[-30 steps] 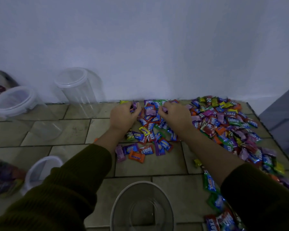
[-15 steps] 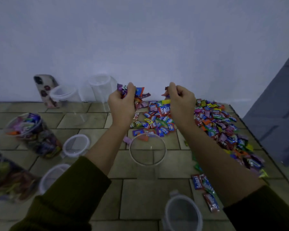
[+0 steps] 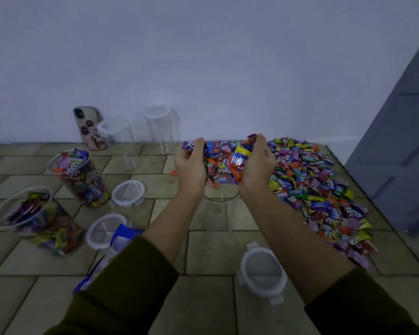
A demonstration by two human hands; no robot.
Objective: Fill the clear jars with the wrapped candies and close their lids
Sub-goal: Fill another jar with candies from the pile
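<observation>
L hand (image 3: 190,169) & R hand (image 3: 257,165) cup candy bunch (image 3: 228,160) together, empty jar (image 3: 219,213) mouth straight below, btwn wrists

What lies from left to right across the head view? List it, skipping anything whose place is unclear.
Edge filled jar → second filled jar → lid → left hand → held candies → right hand → candy pile → door.
</observation>
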